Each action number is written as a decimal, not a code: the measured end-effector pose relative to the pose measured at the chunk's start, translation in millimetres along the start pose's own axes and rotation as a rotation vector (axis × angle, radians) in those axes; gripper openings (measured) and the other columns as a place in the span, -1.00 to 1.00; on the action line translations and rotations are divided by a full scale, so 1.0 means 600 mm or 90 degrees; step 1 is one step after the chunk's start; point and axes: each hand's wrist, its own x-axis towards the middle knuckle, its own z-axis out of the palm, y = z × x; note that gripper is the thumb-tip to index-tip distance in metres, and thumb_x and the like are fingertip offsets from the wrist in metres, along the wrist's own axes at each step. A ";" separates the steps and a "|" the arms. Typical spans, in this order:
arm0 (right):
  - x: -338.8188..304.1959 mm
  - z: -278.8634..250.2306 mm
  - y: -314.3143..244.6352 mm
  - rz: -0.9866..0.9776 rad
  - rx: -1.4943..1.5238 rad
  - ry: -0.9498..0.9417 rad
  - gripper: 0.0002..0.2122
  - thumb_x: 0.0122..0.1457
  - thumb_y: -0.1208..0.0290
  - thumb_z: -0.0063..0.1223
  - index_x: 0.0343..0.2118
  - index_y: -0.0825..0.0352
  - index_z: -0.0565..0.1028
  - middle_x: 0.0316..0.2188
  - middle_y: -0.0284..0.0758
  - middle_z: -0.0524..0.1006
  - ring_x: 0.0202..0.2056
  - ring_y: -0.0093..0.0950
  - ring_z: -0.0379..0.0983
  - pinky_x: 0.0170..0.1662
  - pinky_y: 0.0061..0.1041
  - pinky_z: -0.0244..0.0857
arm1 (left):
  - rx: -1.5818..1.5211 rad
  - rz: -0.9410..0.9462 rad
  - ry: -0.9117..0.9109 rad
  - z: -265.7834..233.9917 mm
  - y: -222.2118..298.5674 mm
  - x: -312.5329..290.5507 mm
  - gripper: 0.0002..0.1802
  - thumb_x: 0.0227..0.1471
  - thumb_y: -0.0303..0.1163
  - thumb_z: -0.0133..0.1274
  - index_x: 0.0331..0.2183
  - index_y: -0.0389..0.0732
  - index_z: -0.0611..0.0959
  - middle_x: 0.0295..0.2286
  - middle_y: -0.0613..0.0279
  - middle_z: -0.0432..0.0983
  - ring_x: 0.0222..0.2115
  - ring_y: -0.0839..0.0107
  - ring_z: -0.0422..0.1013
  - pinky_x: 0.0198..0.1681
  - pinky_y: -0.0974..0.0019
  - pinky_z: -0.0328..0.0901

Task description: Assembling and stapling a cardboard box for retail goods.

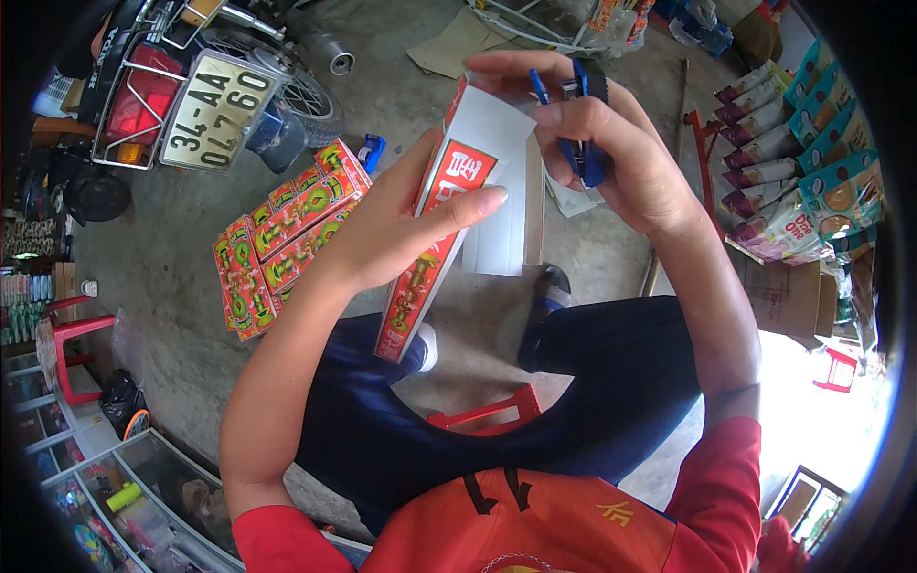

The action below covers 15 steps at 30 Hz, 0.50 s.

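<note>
A long red carton box [420, 277] with printed fruit pictures stands tilted in front of me. My left hand [396, 215] grips it around its side, the thumb lying across the printed face. The white flap [489, 122] at its upper end is raised. My right hand [611, 124] is closed around a blue-and-black stapler [581, 119], with the fingers curled beside the flap. Part of the stapler is hidden by my fingers. Below it, a white cardboard piece [495, 244] shows behind the red box.
Similar red boxes [287, 224] lie stacked on the concrete floor at left, a small blue object [371, 151] by them. A parked motorbike [220, 105] stands far left. Hanging snack packets [812, 162] line the right. A red plastic stool [492, 413] shows between my legs.
</note>
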 end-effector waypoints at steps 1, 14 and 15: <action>0.000 0.000 0.000 0.007 0.033 -0.019 -0.52 0.21 0.05 0.16 0.07 0.29 0.61 -0.25 -0.44 0.64 -0.53 -0.72 0.30 -0.44 -0.68 0.17 | 0.012 -0.013 -0.006 0.000 0.003 -0.001 -0.21 0.17 0.07 0.28 0.21 -0.24 0.45 -0.08 0.19 0.54 -0.09 0.43 0.48 -0.03 0.29 0.39; -0.005 0.020 -0.001 -0.024 -0.076 0.007 -0.68 0.16 0.25 0.38 -0.09 0.32 0.65 -0.37 -0.48 0.60 -0.40 -0.74 0.44 -0.37 -0.67 0.31 | -0.086 0.088 0.046 0.015 -0.041 0.014 -0.11 0.22 0.13 0.15 0.30 -0.30 0.29 0.02 0.00 0.46 0.03 0.28 0.46 0.11 0.19 0.36; -0.007 0.020 -0.002 -0.023 -0.076 0.008 -0.68 0.16 0.25 0.38 -0.09 0.32 0.65 -0.37 -0.48 0.60 -0.40 -0.74 0.44 -0.37 -0.67 0.31 | -0.086 0.088 0.045 0.015 -0.037 0.014 -0.11 0.22 0.13 0.15 0.30 -0.30 0.29 0.02 0.00 0.46 0.03 0.28 0.46 0.11 0.19 0.36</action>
